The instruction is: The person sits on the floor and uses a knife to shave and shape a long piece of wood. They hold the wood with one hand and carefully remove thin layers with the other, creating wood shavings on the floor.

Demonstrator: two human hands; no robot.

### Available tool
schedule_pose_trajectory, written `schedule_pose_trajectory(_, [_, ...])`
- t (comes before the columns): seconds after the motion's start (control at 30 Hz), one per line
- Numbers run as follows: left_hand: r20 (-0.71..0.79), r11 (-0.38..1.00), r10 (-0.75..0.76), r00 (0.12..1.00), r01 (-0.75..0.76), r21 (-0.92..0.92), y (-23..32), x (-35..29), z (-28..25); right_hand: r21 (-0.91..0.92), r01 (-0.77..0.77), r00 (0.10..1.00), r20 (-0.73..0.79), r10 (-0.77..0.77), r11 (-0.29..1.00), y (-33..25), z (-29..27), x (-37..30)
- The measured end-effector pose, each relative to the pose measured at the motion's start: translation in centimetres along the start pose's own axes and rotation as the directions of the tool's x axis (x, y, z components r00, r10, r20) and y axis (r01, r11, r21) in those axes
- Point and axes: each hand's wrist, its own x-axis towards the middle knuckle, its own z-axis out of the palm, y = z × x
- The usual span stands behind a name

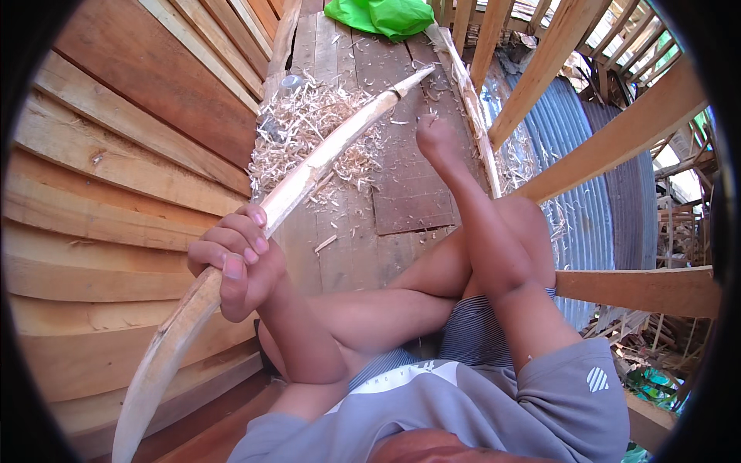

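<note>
A long, curved stave of pale shaved wood [328,157] runs from the lower left up to the far middle. Its far end tapers to a point, with a dark notch or band just short of the tip. My left hand [238,258] is wrapped round the stave below its middle, thumb and fingers closed on it. To the right of the stave's far half, apart from it, my right hand [438,143] is closed in a fist. Whatever that fist may hold is hidden; only a small dark bit shows by the fingers. My legs are crossed beneath my arms.
Curled wood shavings [320,127] lie heaped on the plank floor [343,251], a small clear container [291,82] among them. A bright green bag [382,17] lies at the far end. Plank wall [116,193] stands left; slanted wooden rails [617,139] and corrugated metal sheets [579,201] right.
</note>
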Motion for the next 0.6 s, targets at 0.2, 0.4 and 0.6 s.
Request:
schedule_pose_trajectory(0.2, [-0.057,0.999,-0.005,0.998,0.008,0.051,0.5,-0.1,-0.1,-0.081,0.22,0.972,0.104,-0.212,0.972,-6.0,1.3,-4.1])
schedule_pose_trajectory(0.4, [-0.009,0.999,0.029,1.0,-0.029,0.018,0.3,0.4,-0.1,0.004,0.199,0.98,0.025,-0.199,0.98,-4.5,0.5,-2.7])
schedule_pose_trajectory(0.6, [0.265,0.997,0.041,0.963,-0.058,0.056,-1.2,0.8,-1.3,-0.019,0.186,0.983,0.007,-0.186,0.982,-5.6,0.6,-4.1])
